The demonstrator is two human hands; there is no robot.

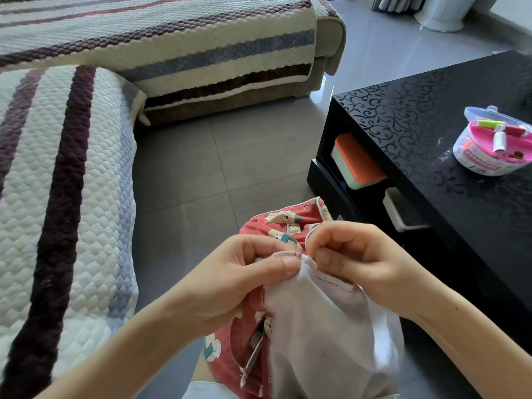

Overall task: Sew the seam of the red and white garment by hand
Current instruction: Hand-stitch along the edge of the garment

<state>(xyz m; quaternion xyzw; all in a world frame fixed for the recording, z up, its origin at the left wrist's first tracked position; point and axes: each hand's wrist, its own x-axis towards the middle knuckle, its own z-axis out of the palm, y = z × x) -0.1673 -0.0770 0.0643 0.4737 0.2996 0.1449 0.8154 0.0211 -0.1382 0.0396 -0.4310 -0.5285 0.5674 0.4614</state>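
Fabric of the garment [311, 326] reads as light, thin and limp: the white panel droops in loose folds and the red printed panel [250, 326] bunches freely. It should carry no weight worth noting, but it will slide and pucker unless held taut. The garment hangs in front of the person, held off the floor, just beside the near corner of the black surface [431, 125] and lower than its top.

The left hand [244, 272] is clamped on the garment, thumb pressed flat over the folded edge at the seam [299, 256]. The right hand [354, 254] has its fingers curled and pinches the same edge from the side nearer the surface; whether a needle sits between its fingertips cannot be told. The two hands almost touch.

A row of dark stitches [334, 285] runs along the white hem under the right hand.

Recommended hold: pinch both layers close to the working point, one hand on each side, and keep the edge stretched flat. Avoid gripping far from the seam, where the cloth would sag.

A sewing kit [495, 142] stands open on the surface, well apart from the garment.
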